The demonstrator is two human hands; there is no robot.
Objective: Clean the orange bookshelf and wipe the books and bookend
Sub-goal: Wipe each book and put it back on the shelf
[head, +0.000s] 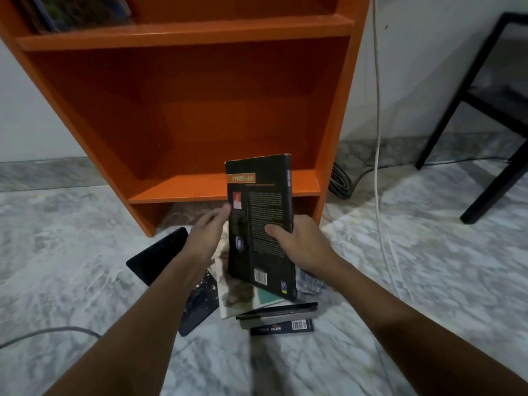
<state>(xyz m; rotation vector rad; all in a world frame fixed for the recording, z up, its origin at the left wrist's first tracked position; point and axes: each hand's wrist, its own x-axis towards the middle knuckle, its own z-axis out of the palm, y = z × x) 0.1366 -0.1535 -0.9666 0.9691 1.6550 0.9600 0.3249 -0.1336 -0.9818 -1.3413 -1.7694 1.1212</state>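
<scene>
Item 1: black book (265, 224), upright, frame centre, gripped by right hand (303, 244), thumb curled onto the back cover.
Item 2: left hand (207, 235), blurred, fingers straight at the book's left edge.
Item 3: stack of books (274, 312) on the floor (85, 238), lower centre.
Item 4: orange bookshelf (200, 110), upper centre.

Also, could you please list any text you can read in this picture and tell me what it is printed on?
"CYBER LAW": orange band on the back of the black book, slightly blurred.
"mizan": spine of the dark blue book.
Back-cover paragraphs and barcode digits: too small to read.
</scene>
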